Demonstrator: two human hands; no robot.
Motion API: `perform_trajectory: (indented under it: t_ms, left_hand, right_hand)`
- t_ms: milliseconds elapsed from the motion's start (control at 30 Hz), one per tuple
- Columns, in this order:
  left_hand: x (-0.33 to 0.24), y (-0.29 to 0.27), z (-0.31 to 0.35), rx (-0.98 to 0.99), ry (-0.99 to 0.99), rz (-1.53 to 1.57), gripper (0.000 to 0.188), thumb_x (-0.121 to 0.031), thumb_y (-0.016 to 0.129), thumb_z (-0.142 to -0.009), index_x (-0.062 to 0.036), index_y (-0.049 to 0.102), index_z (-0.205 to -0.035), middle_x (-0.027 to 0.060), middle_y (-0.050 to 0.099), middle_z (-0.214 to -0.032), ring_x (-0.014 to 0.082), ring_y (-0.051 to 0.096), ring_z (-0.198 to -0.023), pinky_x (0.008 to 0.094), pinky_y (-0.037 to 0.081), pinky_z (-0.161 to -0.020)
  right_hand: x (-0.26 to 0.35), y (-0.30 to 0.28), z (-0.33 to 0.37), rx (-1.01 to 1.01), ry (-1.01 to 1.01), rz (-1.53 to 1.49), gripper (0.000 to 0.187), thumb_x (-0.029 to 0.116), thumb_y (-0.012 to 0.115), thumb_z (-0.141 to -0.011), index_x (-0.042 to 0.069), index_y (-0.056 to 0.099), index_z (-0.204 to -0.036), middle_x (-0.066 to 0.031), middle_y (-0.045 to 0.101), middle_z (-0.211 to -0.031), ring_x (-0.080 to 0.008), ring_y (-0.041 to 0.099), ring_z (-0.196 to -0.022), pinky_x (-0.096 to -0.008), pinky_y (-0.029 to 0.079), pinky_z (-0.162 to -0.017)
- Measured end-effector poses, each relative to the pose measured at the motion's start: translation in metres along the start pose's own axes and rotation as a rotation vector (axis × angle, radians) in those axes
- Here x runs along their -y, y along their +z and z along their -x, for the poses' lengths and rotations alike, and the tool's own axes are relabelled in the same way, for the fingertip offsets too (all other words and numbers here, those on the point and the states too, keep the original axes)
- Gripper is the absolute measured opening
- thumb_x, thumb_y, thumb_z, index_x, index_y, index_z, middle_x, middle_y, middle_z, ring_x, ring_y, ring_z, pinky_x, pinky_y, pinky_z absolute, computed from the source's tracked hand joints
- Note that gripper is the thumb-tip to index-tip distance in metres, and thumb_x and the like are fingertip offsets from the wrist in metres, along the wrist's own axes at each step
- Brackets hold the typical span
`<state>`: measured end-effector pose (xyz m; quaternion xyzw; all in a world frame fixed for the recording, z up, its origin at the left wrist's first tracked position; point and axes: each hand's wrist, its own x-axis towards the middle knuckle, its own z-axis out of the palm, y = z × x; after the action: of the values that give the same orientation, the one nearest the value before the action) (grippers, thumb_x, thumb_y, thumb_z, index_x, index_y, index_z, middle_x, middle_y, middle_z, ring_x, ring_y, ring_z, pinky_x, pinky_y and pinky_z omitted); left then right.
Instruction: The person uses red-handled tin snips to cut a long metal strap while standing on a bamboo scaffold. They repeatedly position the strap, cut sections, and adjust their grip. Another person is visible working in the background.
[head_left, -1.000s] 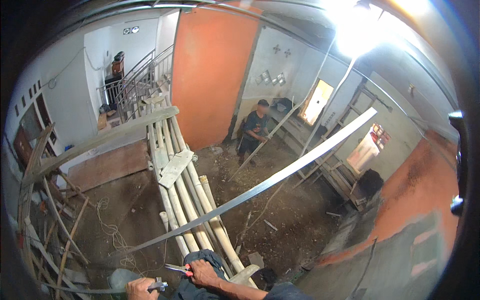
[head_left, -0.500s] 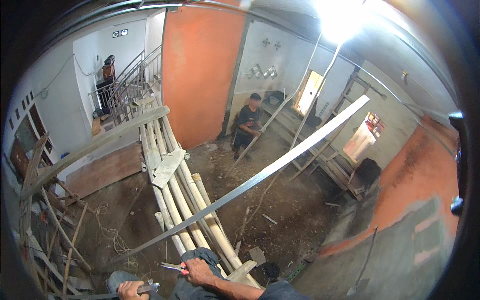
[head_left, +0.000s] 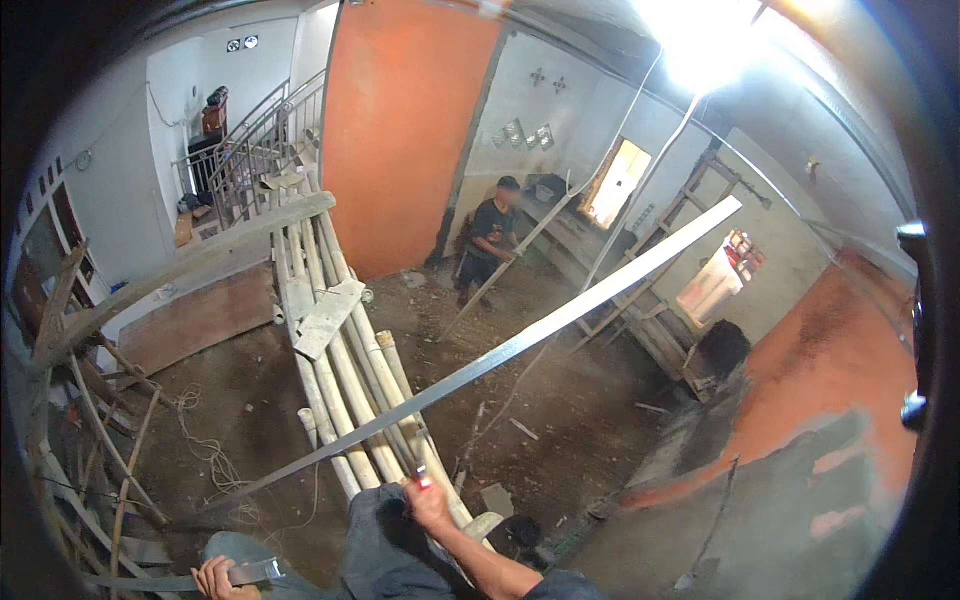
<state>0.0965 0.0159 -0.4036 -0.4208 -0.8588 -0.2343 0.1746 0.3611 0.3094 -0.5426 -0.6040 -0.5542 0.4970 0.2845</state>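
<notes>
At the lower edge my left hand (head_left: 222,580) is closed around a thin metal channel (head_left: 255,572), its cut end showing beside my knee. My right hand (head_left: 430,508) grips red-handled snips (head_left: 422,478), raised above my thigh with the blades upward and blurred. A long, flat metal strip (head_left: 520,345) slants across the view from lower left to upper right, in front of the bamboo poles. Neither hand touches the visible length of that strip. Under my legs runs a platform of bamboo poles (head_left: 345,400), with a board (head_left: 328,318) lying on it.
A person (head_left: 490,235) stands by the far wall holding a long pole. Wooden scaffolding (head_left: 85,400) is at left, with a plank (head_left: 190,265) reaching the bamboo. Tangled cord (head_left: 205,450) lies on the dirt floor far below. A wooden ladder (head_left: 690,220) stands at right; a bright lamp hangs overhead.
My right hand has lifted the snips up and to the right, off my thigh. My left hand has shifted left with the metal channel. The view has tilted slightly.
</notes>
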Motion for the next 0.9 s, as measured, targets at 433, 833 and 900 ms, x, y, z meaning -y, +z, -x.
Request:
perform_trajectory:
  t_ms: [433, 833, 900]
  left_hand:
    - [0.012, 0.018, 0.002, 0.091, -0.097, 0.212, 0.022, 0.003, 0.067, -0.072, -0.0008, 0.059, -0.093, 0.0173, 0.062, -0.108, 0.0404, 0.057, -0.11, 0.054, 0.042, -0.104]
    - [-0.006, 0.018, -0.01, 0.272, -0.339, -0.024, 0.049, 0.002, 0.065, -0.071, -0.0025, 0.059, -0.119, 0.0143, 0.055, -0.141, 0.0349, 0.042, -0.143, 0.0601, 0.01, -0.128]
    - [-0.01, 0.014, -0.013, 0.307, -0.361, -0.031, 0.056, 0.002, 0.066, -0.07, -0.0017, 0.058, -0.125, 0.0146, 0.053, -0.144, 0.0347, 0.04, -0.145, 0.0596, 0.009, -0.129]
  right_hand:
    - [0.148, -0.321, -0.035, -0.699, -0.177, -1.343, 0.03, 0.031, 0.06, -0.101, 0.018, 0.049, -0.076, 0.0064, 0.04, -0.057, -0.0104, 0.038, -0.046, -0.0317, 0.033, -0.046]
    - [0.039, 0.0, 0.027, 0.298, -0.33, 0.482, 0.038, 0.029, 0.074, -0.084, 0.012, 0.062, -0.116, -0.0247, 0.072, -0.093, -0.0466, 0.071, -0.091, -0.0566, 0.055, -0.08]
    - [0.024, 0.04, 0.053, 0.464, -0.228, 0.557, 0.042, 0.031, 0.075, -0.085, 0.009, 0.061, -0.118, -0.0258, 0.073, -0.095, -0.0488, 0.07, -0.093, -0.0587, 0.055, -0.08]
